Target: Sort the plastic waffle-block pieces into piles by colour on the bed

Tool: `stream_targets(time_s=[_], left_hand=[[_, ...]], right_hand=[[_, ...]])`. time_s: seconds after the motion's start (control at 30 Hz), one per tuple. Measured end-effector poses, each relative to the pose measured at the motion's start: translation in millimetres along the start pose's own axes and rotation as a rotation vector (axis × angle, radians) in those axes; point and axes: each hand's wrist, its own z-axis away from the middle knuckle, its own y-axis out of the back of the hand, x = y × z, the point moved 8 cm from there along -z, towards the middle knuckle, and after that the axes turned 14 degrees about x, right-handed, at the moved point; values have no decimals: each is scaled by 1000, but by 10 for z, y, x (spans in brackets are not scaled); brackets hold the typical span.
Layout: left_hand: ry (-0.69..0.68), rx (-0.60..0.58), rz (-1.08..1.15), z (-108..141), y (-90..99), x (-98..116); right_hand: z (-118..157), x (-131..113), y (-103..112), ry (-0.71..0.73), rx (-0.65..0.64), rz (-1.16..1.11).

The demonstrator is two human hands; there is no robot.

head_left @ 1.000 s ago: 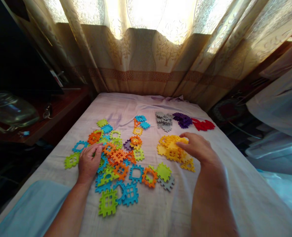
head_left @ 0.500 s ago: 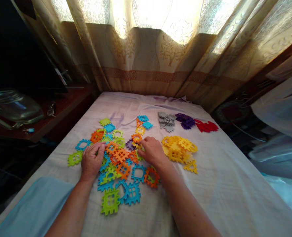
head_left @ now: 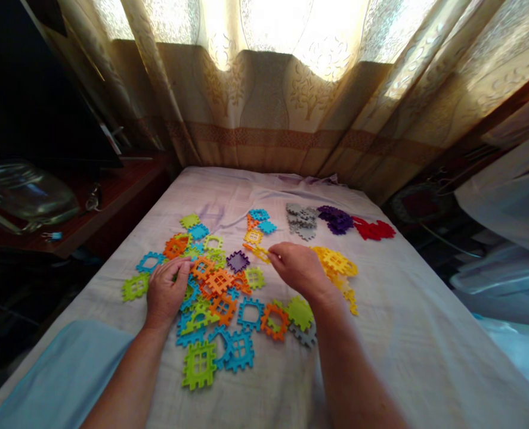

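Observation:
My right hand [head_left: 297, 265] is closed in a pinch on a yellow interlocking plastic tile [head_left: 260, 253], which looks tilted. What seems to be an orange piece touches the tile's left end. My left hand [head_left: 168, 289] rests at the left side of a mixed heap, fingers apart, with no piece plainly gripped. In the heap lie orange window tiles [head_left: 219, 281], blue frame tiles [head_left: 250, 313] and green tiles [head_left: 200, 364]. A purple tile [head_left: 238, 261] lies flat between my hands. Partly behind my right wrist is a yellow pile [head_left: 336, 262].
Sorted piles of grey [head_left: 302, 220], purple [head_left: 336, 219] and red pieces [head_left: 374, 228] lie at the back right of the sheet-covered surface [head_left: 407, 333]. A blue cloth [head_left: 62, 375] covers the front left corner. A glass jar [head_left: 27, 196] lies on the brown furniture at left.
My right hand has moved right with the yellow tile, uncovering the purple tile and a green one. Green and grey pieces near my right forearm now show. My left hand stays in place.

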Motion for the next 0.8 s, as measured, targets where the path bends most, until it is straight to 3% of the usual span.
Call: stream_targets(time_s=[0.23,0.33,0.43,0.5,0.6,0.8], left_hand=[[-4,-18,-21,7,-26,-34],[-10,-12,-26,5,-19,-24],[-21,-9,-26,2,-13,-7],[-29,-10,-17,1,-14,1],[-29,-3,-10,3,-15,-6],[-30,14,-19,12,-7,2]], right_hand=[[103,904,134,-366,69,25],[147,1081,91,-414,38,40],[159,1133,120,-431,91,65],[140,1073,168,-426,157,75],[50,784,141,-342,180,41],[-299,0,-306,-50,24,-15]])
